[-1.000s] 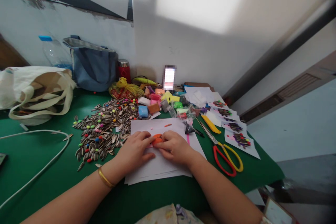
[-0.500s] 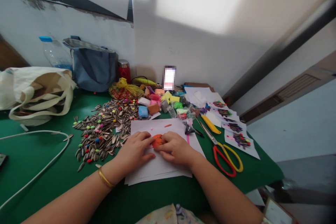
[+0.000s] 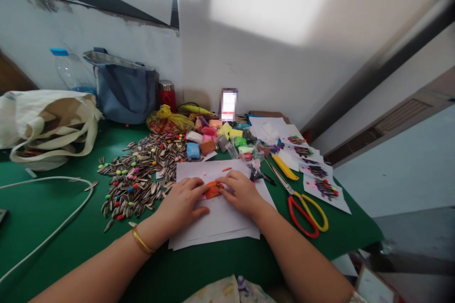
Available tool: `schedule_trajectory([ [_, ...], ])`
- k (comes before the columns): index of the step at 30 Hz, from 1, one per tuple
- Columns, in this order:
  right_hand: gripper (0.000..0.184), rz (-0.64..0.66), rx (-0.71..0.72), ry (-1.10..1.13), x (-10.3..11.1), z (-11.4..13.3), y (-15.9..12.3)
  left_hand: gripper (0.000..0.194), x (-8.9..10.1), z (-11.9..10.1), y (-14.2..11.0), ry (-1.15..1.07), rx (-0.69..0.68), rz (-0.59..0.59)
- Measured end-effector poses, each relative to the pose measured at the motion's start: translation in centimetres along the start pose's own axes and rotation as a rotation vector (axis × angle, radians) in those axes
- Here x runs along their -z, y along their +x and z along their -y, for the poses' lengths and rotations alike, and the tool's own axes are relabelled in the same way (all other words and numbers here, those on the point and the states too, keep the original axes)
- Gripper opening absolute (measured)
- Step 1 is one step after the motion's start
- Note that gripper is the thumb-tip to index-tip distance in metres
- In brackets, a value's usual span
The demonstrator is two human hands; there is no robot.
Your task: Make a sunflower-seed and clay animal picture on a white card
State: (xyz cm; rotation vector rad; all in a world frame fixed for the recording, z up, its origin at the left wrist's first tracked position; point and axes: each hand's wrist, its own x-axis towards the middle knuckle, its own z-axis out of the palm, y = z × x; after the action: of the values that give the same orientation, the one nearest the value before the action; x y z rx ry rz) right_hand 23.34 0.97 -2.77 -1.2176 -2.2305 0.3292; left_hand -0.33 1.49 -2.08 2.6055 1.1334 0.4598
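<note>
- Touching flat orange clay-like piece (image 3: 213, 190) on white paper sheet (image 3: 223, 222), just below frame centre, with left grip (image 3: 182, 200) unclenched, thumb spread
- Curling right grip (image 3: 241, 194) at its right edge, being unable to tell whether pinching

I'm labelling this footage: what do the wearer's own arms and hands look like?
The left hand and right hand are ungloved. A gold-coloured bangle circles the left wrist. Both forearms are bare; a pale sleeve edge seems to show by the right elbow.
</note>
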Motion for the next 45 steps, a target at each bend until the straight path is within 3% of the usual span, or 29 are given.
schedule_trajectory([
  [5, 0.032, 0.032, -0.127, 0.008, -0.7, -0.8, 0.1, 0.05, 0.3, -0.3, -0.1, 0.052, -0.084, 0.02],
  [11, 0.039, 0.085, -0.17, -0.072, -0.7, -0.6, 0.3, 0.034, 0.0, -0.6, -0.2, 0.104, -0.11, 0.016],
  [15, 0.042, 0.095, -0.17, -0.064, -0.7, -0.5, 0.4, 0.036, -0.1, -0.6, -0.3, 0.104, -0.112, 0.01],
  [19, 0.052, 0.099, -0.178, -0.086, -1.0, -0.4, 0.3, 0.051, 0.0, -0.5, -0.3, 0.09, -0.116, 0.028],
  [22, 0.051, 0.103, -0.184, -0.086, -1.1, -0.2, 0.3, 0.047, -0.2, -0.4, -0.4, 0.104, -0.127, 0.042],
  [29, 0.03, 0.068, 0.047, -0.02, -0.6, -0.2, 0.3, 0.037, -0.5, -0.2, -0.5, 0.139, -0.126, 0.068],
  [32, 0.029, 0.096, 0.074, -0.047, -0.6, 0.0, 0.3, 0.038, -0.5, -0.3, -0.5, 0.118, -0.116, 0.044],
  [36, 0.037, 0.067, 0.044, 0.002, -0.7, -0.2, 0.2, 0.039, -0.4, -0.3, -0.5, 0.103, -0.105, 0.054],
  [41, 0.038, -0.164, -0.12, -0.037, -0.4, -1.9, 0.4, 0.043, -0.2, -0.2, -0.4, 0.078, -0.096, 0.101],
  [45, 0.037, -0.1, -0.184, -0.246, -0.7, -3.0, 1.0, 0.048, 0.1, -0.3, -0.3, 0.04, -0.09, 0.105],
])
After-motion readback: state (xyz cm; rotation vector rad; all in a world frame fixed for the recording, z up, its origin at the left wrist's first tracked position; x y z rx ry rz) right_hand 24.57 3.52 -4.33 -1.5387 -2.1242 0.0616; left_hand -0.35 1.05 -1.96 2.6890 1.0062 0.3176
